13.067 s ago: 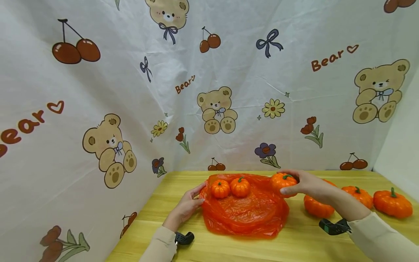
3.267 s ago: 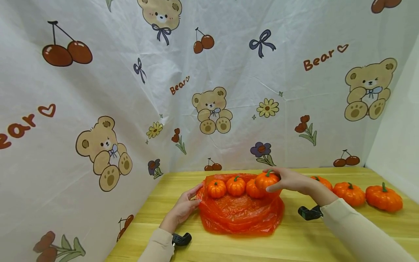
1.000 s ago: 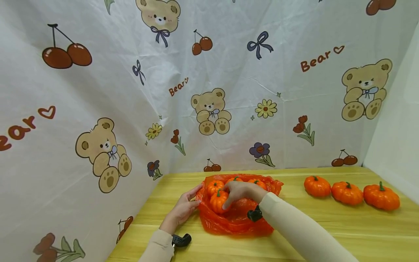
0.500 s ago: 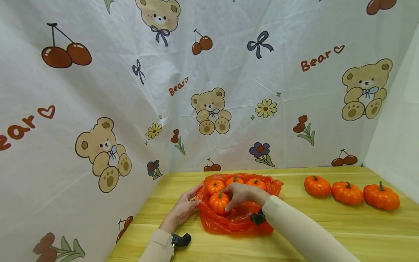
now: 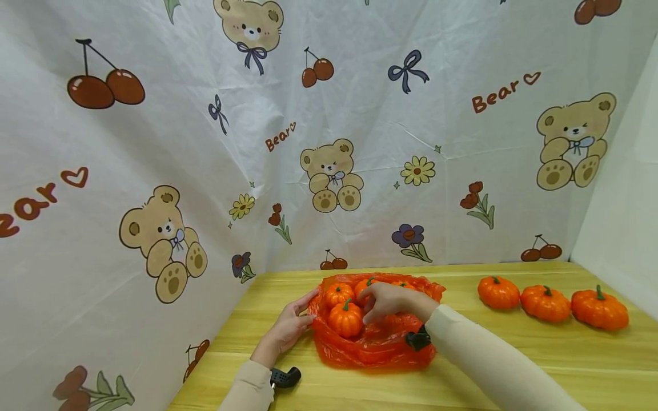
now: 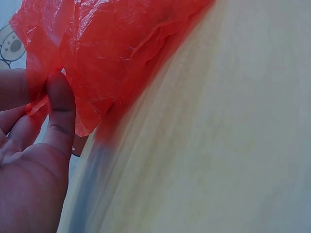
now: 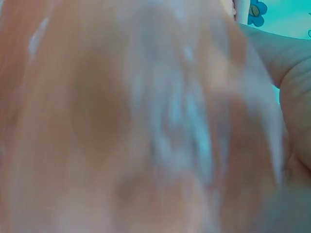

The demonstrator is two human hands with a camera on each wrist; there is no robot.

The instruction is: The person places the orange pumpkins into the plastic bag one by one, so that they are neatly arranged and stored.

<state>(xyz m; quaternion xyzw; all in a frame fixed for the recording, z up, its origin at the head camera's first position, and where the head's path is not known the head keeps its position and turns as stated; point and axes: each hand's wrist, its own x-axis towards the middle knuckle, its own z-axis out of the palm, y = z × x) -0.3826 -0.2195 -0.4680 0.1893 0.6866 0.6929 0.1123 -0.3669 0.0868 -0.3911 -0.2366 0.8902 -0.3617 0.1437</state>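
A red plastic bag [image 5: 354, 355] lies spread open on the table, with several small orange pumpkins inside. The left hand [image 5: 288, 327] pinches its left rim between thumb and fingers; the left wrist view shows the thin film [image 6: 116, 53] caught there. One pumpkin [image 5: 345, 319] sits at the front left of the bag, before another pumpkin [image 5: 336, 293]. Just right of that front pumpkin, the right hand [image 5: 386, 300] hovers over the bag with loosely bent fingers and holds nothing. It partly covers the pumpkins behind. Blurred bag film fills most of the right wrist view.
To the right stand three more pumpkins in a row: one nearest the bag [image 5: 498, 293], a middle one [image 5: 545, 303] and an outer one [image 5: 599, 309]. The wooden table [image 5: 462, 365] meets a bear-print cloth [image 5: 380, 228] at the back and left, and a white wall at right.
The right hand carried two pumpkins from the right-hand group into the bag. Over the last second it let go of the front one and drew slightly right. The left hand kept its hold.
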